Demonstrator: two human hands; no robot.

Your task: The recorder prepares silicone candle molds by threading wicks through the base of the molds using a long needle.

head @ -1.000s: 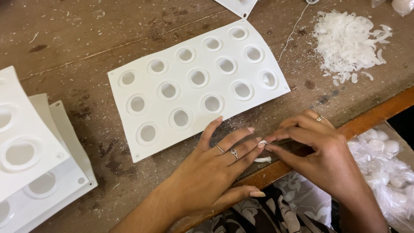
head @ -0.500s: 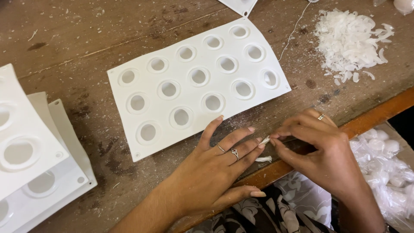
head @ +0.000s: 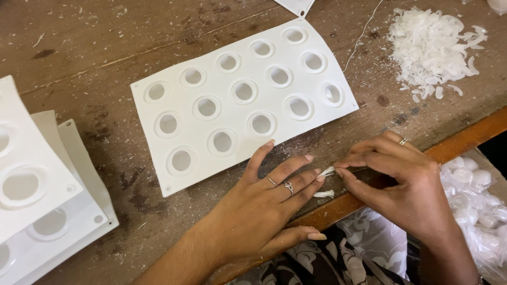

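A small bundle of white wicks is pinched between the thumb and fingertips of the right hand, near the table's front edge. The left hand is laid flat on the wooden table, fingers spread, nothing gripped; its fingertips touch the bundle. A second short white piece is seen just below. The white silicone mould lies just beyond the fingers. White wax flakes are heaped well apart at the far right.

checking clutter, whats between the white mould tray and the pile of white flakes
In the head view, only bare wooden table and a thin white string lie between mould tray and flakes.
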